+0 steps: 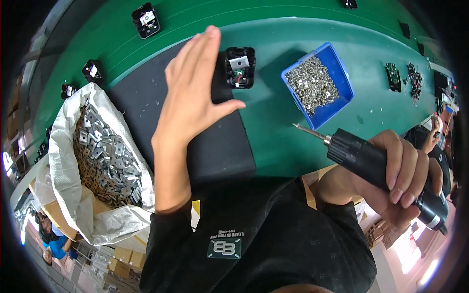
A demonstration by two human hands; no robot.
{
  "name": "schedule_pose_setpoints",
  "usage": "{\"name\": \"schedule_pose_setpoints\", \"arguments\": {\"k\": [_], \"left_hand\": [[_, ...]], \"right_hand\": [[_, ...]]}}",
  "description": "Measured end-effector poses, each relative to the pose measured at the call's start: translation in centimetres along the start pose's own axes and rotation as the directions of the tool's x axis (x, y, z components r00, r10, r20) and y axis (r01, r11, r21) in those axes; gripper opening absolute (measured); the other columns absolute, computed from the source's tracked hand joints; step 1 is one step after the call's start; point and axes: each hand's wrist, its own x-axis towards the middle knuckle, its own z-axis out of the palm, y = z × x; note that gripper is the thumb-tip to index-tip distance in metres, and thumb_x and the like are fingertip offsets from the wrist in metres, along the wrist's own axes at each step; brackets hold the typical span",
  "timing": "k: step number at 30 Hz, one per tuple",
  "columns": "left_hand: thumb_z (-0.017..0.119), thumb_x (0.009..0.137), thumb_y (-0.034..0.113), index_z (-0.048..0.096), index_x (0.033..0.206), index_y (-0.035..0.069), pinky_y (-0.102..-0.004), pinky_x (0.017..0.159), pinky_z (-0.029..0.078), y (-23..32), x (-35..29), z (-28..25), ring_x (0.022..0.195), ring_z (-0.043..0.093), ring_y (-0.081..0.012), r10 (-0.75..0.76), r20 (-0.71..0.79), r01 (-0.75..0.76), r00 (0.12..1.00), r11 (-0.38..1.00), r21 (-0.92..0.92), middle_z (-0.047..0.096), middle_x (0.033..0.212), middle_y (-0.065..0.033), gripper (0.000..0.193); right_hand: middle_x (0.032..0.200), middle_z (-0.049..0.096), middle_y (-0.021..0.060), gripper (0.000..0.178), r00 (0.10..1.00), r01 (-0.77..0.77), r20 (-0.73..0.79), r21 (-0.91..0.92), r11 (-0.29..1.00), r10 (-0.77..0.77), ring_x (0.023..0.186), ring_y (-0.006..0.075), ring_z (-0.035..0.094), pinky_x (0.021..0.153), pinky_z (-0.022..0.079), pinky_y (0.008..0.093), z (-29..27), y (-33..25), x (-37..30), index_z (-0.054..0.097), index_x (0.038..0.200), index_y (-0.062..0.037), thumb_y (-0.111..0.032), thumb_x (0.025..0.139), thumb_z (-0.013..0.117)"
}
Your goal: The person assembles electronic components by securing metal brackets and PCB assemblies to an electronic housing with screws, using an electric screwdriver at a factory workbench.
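My left hand (pixel 192 90) is open, fingers stretched out together and thumb spread, above the black mat. Just right of it lies a black plastic housing (pixel 240 68) with a silver metal plate, a small green circuit board and thin wires inside. My right hand (pixel 408 176) is wrapped round a black electric screwdriver (pixel 359 154), its bit pointing left and apart from anything. Beyond the bit stands a blue bin (pixel 345 90) partly filled with small silver screws (pixel 311 84).
A white woven sack (pixel 68 151) full of metal plates (pixel 110 154) stands at the left. More black housings (pixel 146 20) lie on the green surface at the far side. A circuit board (pixel 393 77) and a pile of small parts (pixel 415 83) lie far right. Other people are at both edges.
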Motion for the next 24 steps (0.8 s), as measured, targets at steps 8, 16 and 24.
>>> {"name": "schedule_pose_setpoints", "arguments": {"k": [8,16,24], "left_hand": [[0.084,0.054,0.02,0.054,0.121,0.011,-0.0392,0.096,0.032,-0.8,0.6,2.4,0.109,0.054,-0.0256,0.017,0.058,-0.013,0.998,0.997,-0.074,0.061,0.11,-0.0066,0.074],[0.084,0.051,0.019,0.057,0.117,0.012,-0.039,0.093,0.035,-0.7,0.9,2.7,0.103,0.054,-0.0264,0.011,0.018,-0.008,1.0,0.987,-0.162,0.06,0.109,-0.0063,0.072],[0.084,0.051,0.021,0.057,0.119,0.013,-0.0375,0.09,0.037,-1.0,0.8,2.7,0.098,0.053,-0.0256,-0.006,0.027,0.011,1.0,0.979,-0.202,0.06,0.108,-0.0065,0.074]], "right_hand": [[0.07,0.054,-0.0092,0.034,1.0,-0.027,-0.004,-0.204,0.979,0.027,0.059,0.0044,0.048,0.063,0.037,0.0205,-0.7,4.3,0.5,0.059,0.1,-0.0165,-0.017,0.069,0.073],[0.081,0.053,-0.0014,0.04,0.961,-0.074,0.218,-0.384,0.92,0.168,0.069,0.0112,0.047,0.069,0.036,0.0293,-1.5,7.8,1.2,0.049,0.119,-0.0161,-0.016,0.08,0.061],[0.077,0.05,0.0009,0.049,0.972,-0.053,0.196,-0.368,0.928,0.133,0.065,0.0146,0.049,0.065,0.042,0.0326,-2.1,8.9,1.0,0.041,0.126,-0.0159,-0.016,0.081,0.062]]}}
